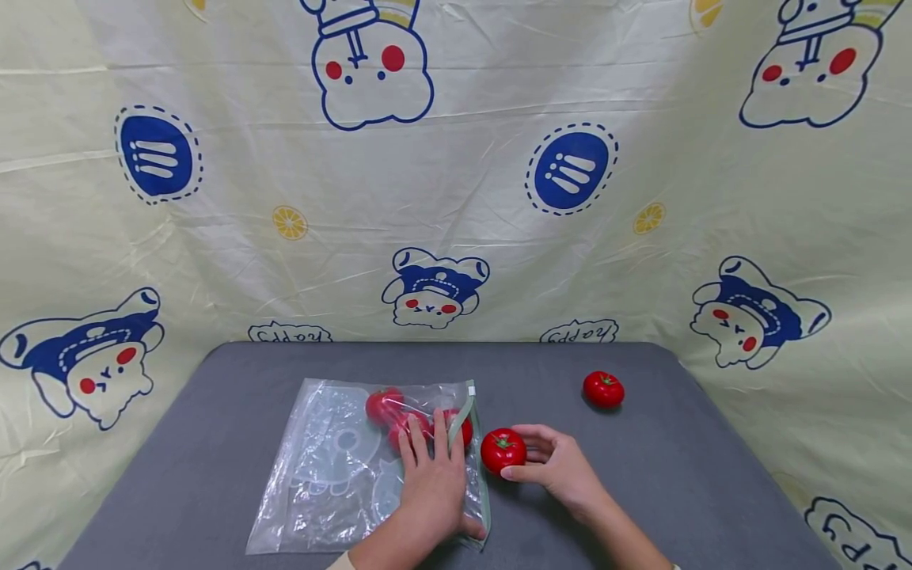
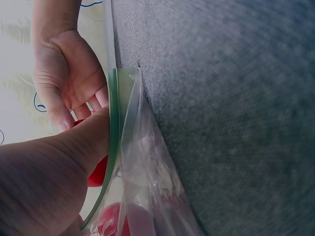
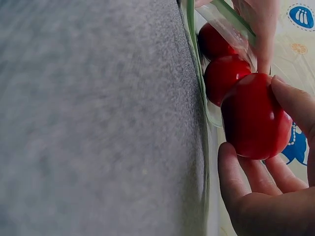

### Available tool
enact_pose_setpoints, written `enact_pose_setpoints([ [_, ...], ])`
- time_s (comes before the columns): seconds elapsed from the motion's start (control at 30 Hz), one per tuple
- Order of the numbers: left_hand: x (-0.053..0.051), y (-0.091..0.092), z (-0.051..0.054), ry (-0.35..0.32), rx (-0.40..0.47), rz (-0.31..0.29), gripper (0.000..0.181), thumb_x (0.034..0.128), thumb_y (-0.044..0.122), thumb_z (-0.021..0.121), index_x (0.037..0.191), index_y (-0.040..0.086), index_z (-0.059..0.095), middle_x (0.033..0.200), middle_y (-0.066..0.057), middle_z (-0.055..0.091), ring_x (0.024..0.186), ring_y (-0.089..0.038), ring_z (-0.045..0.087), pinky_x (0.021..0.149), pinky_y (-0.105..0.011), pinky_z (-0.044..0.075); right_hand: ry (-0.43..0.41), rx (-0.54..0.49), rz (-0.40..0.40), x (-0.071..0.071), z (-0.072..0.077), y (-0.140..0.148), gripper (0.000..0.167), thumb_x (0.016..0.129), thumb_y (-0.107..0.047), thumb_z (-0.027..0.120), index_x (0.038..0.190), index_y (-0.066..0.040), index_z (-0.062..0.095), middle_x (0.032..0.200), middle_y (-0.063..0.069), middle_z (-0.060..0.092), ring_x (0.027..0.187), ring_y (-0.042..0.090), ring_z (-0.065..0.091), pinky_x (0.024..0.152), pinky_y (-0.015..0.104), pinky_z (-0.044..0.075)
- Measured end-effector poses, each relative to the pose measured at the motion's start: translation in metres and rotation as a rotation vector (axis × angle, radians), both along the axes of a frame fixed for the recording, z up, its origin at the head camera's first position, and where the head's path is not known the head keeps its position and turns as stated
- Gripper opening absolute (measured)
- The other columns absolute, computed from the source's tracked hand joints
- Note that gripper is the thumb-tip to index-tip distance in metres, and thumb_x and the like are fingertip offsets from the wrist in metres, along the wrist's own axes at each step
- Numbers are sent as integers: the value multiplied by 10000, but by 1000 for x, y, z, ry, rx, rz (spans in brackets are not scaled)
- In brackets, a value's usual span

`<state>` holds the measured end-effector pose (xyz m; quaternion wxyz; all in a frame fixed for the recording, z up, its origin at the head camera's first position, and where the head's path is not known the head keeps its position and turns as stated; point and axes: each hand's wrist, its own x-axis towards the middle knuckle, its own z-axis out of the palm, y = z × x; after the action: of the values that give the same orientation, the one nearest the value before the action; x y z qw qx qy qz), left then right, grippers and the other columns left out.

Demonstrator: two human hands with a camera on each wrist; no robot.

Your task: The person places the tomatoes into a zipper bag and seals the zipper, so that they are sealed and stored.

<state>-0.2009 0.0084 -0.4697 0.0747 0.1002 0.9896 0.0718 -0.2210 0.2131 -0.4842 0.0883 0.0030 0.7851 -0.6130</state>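
My right hand (image 1: 563, 467) holds a red tomato (image 1: 503, 450) between thumb and fingers, just right of the mouth of a clear zip bag (image 1: 321, 507). The bag lies flat on the table, its green-edged opening facing right. Several fingers of my left hand (image 1: 435, 483) are spread and straight over the bag near that opening, its thumb lower by the edge. Inside the bag, three tomatoes (image 1: 385, 405) sit near the mouth, partly covered by plastic and my left fingers. The right wrist view shows the held tomato (image 3: 256, 117) close to the bagged ones (image 3: 226, 76).
Another tomato (image 1: 603, 390) sits by itself on the grey table (image 1: 684, 491), toward the back right. Behind the table hangs a pale cloth (image 1: 484, 182) printed with cartoon figures.
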Motion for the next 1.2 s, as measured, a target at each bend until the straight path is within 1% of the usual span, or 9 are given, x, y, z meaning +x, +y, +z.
enact_pose_setpoints([
  [0.17,0,0,-1,3,4,0,1279,522,580,948,1576,146,366,1704,-169,176,1533,-553,92,1229,-694,151,2,1,34,-2,0,-3,676,778,-117,897,1367,2,588,1301,197,688,1077,250,705,938,389,601],
  [0.3,-1,-1,-1,3,12,6,1306,510,601,944,1580,139,355,1706,-172,168,1531,-560,82,1229,-696,146,-9,13,50,-3,0,-5,682,778,-128,900,1367,12,585,1309,208,680,1085,255,703,941,395,600],
  [0.47,0,-1,-1,5,28,10,1320,508,586,953,1584,132,337,1706,-173,167,1533,-558,78,1228,-698,143,-30,32,43,-5,0,-8,686,765,-137,913,1364,-11,603,1324,204,660,1061,254,699,909,405,612],
  [0.53,0,-1,-1,3,33,9,1312,513,564,960,1583,130,335,1705,-173,172,1533,-555,82,1227,-698,149,-37,43,40,-6,-1,-9,678,762,-138,914,1360,-32,613,1336,182,651,1052,243,693,898,409,615],
  [0.73,0,-1,0,1,43,10,1299,519,528,972,1579,129,336,1704,-170,177,1535,-552,83,1226,-697,156,-43,57,60,-8,-1,-12,664,773,-136,905,1364,-43,617,1362,175,643,1052,242,694,901,413,614],
  [0.93,1,-1,0,10,43,-4,1300,523,525,971,1582,130,329,1708,-164,172,1533,-562,81,1225,-702,145,-30,83,60,-10,0,-14,649,765,-150,910,1344,-49,633,1317,158,677,1027,233,696,894,411,615],
  [1.1,0,-2,-1,15,55,-6,1307,526,523,972,1590,134,322,1709,-157,173,1531,-568,82,1222,-709,144,-10,81,72,-12,0,-17,639,766,-138,908,1322,-13,620,1268,168,705,1044,240,702,919,421,607],
  [1.2,0,-1,-1,20,50,-9,1306,529,518,972,1594,136,320,1707,-155,184,1530,-568,87,1217,-713,157,-12,79,80,-12,1,-20,645,765,-144,909,1322,-12,614,1264,165,708,1056,240,702,922,429,606],
])
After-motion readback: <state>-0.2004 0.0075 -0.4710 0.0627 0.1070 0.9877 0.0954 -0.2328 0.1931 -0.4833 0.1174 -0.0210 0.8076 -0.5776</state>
